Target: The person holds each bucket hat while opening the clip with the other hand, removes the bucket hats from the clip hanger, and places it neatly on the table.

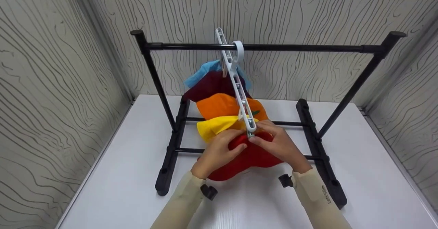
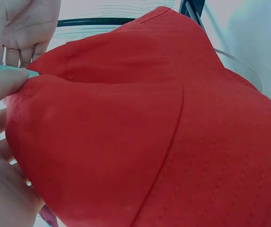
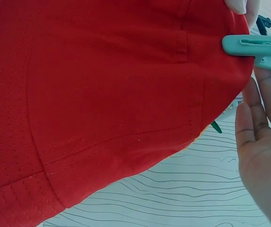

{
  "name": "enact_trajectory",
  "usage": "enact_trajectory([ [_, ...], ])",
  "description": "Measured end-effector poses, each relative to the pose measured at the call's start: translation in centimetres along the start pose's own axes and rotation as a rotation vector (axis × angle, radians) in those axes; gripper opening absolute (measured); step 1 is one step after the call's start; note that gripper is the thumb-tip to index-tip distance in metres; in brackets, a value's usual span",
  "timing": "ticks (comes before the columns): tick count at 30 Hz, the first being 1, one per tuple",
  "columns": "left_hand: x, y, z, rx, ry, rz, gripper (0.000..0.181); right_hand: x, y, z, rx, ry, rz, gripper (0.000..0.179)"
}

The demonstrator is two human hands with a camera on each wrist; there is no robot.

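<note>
A red bucket hat (image 1: 253, 155) with a stitched brim hangs at the near end of a white clip hanger (image 1: 236, 81). A pale green clothespin (image 3: 249, 46) bites the hat's upper edge. My left hand (image 1: 219, 150) pinches the hat by that edge, its thumb beside the clothespin in the left wrist view. My right hand (image 1: 279, 145) has its thumb and forefinger at the clothespin and seems to pinch it; its other fingers extend loosely in the right wrist view. The yellow hat (image 1: 215, 124) hangs just behind the red one.
Farther along the hanger hang an orange hat (image 1: 217, 105), a dark maroon hat (image 1: 208, 87) and a light blue hat (image 1: 203, 73). The hanger's hook sits over the bar of a black rack (image 1: 301, 47). The rack stands on a white table (image 1: 126, 174) between patterned walls.
</note>
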State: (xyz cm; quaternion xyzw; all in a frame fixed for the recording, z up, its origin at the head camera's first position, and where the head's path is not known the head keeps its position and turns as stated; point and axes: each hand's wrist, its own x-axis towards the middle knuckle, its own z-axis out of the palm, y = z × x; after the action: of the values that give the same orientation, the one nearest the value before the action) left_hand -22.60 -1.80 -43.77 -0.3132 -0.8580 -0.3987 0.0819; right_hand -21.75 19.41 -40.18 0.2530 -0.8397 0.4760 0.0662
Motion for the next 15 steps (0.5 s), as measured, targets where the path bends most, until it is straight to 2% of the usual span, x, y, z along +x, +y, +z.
enact_trajectory([
  [5,-0.02,0.01,0.01,0.025,0.03,0.033,0.041,0.02,0.03,0.12,-0.016,0.012,-0.025,0.04],
  [10,-0.06,-0.03,0.07,0.033,0.065,0.033,0.036,0.14,-0.01,0.21,-0.032,0.028,-0.075,0.041],
  [15,-0.07,-0.15,0.15,0.023,0.093,0.049,0.032,0.18,-0.03,0.34,-0.032,0.038,-0.087,0.039],
])
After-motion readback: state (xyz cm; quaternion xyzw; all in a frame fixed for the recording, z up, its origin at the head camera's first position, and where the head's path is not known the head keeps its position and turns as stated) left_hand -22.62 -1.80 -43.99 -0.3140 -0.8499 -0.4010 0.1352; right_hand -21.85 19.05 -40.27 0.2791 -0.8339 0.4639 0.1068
